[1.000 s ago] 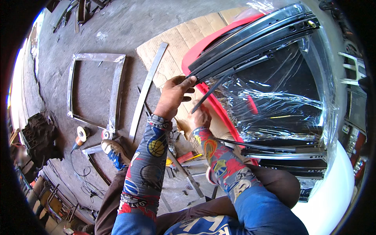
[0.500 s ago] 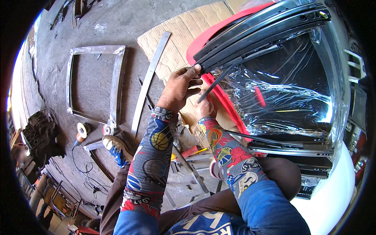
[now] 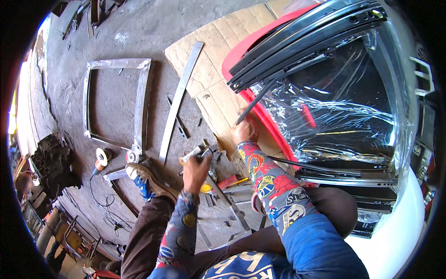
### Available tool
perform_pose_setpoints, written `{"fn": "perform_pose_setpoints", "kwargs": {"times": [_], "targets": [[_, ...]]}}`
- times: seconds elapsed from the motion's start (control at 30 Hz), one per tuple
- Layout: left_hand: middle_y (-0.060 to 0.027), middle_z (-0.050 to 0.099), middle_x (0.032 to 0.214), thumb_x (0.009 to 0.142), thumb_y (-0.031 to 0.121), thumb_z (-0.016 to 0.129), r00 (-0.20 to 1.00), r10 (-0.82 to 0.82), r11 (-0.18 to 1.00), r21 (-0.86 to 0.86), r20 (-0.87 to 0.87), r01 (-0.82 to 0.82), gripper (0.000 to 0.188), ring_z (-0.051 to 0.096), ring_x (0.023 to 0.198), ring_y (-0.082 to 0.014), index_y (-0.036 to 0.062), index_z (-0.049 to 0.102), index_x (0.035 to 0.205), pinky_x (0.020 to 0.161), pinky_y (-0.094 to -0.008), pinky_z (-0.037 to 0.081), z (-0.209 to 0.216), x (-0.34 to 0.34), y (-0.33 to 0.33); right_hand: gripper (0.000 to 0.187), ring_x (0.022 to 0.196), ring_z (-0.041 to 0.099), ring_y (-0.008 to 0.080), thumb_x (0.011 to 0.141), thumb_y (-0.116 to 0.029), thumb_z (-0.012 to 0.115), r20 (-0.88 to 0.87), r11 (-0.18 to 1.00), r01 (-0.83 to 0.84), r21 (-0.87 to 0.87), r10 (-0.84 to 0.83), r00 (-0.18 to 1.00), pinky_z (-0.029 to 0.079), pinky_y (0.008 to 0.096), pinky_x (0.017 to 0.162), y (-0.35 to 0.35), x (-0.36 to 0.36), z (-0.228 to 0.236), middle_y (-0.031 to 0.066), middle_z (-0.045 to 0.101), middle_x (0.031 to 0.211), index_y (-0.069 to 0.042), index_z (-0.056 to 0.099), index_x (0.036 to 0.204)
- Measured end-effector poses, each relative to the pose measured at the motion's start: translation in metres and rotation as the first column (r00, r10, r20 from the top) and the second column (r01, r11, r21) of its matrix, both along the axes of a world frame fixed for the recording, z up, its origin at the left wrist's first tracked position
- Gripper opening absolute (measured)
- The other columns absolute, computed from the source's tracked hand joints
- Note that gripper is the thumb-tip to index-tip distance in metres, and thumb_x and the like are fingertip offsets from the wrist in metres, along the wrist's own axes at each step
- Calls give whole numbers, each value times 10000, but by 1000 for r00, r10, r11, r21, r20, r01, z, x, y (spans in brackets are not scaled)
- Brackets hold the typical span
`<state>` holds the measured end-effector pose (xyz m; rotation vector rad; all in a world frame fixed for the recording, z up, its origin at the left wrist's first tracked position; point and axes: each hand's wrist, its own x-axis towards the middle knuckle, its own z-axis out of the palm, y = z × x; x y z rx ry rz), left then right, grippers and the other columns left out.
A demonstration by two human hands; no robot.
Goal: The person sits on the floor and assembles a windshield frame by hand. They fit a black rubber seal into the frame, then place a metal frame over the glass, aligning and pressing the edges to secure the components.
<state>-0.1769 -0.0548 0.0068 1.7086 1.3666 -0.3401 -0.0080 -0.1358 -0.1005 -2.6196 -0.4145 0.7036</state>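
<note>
**A:** Looking down at a workshop floor here. The left hand (image 3: pixel 196 168) is down low near the knee, fingers curled around a small metal tool (image 3: pixel 199 151) with a whitish end. Can't tell exactly what kind of tool it is, too small and partly hidden by the fingers.

**B:** And the other hand?

**A:** The right hand (image 3: pixel 245 131) is up by the red edge of the panel (image 3: pixel 254 109), fingers pinched together on the lower end of a thin dark rod (image 3: pixel 257 99) that slants up toward the black metal frame (image 3: pixel 297 39). Said frame is wrapped in clear plastic film (image 3: pixel 344 107), all crinkly and shiny.

**B:** What's lying around?

**A:** Flattened cardboard (image 3: pixel 211 88) under the panel, with a long flat metal strip (image 3: pixel 179 102) laid partly across its edge. Left of that, well apart, a square welded metal frame (image 3: pixel 116 100) lies flat on the concrete. An angle grinder (image 3: pixel 99 160) sits near its lower corner, cable trailing off. The person's shoe (image 3: pixel 145 176) is just beside that. A few red and yellow bits (image 3: pixel 218 185) are scattered on the floor between the two arms, near the left hand.
</note>
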Motion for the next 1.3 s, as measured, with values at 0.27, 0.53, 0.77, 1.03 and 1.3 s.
{"fn": "perform_pose_setpoints", "kwargs": {"times": [0.27,0.53,0.77,1.03,1.3], "targets": [[-207,638,890,803,266,737,968,237,946,207,83,-250,429,632,820,-408,-15,494,1017,740,-459,496,-40,-46,-82,610,887,688,287,804,-227,587,117,989,-126,-76,135,984,525,438,830,-5,-5,-19,123,702,1028,-137,501,1401],[5,508,756,928,202,583,888,448,833,-408,102,-373,168,490,619,-90,56,511,967,520,-262,396,69,14,-1,528,933,659,284,840,-174,546,-50,938,183,294,-176,983,507,413,864,-7,-24,-87,158,673,1027,-107,505,1362],[-3,589,862,974,111,570,802,-194,980,142,565,138,433,474,634,-43,6,499,1388,539,-202,405,235,169,101,338,890,637,124,984,-186,432,121,989,-51,135,35,992,508,288,808,-17,-29,-69,39,672,1024,-101,567,1282],[-52,624,905,999,195,527,390,-890,388,843,238,373,390,491,669,-71,19,528,1347,569,-217,394,333,299,138,249,924,614,168,1007,-230,435,-70,925,204,320,-192,979,480,315,861,-3,-32,-90,20,650,1083,-144,604,1170],[-65,638,907,981,269,562,319,-947,105,891,-46,441,361,519,671,-80,51,582,1269,566,-217,397,347,340,129,375,943,651,194,959,-189,423,27,958,112,262,-124,992,484,357,899,-8,-33,-85,97,686,1018,-120,506,1318]]}}
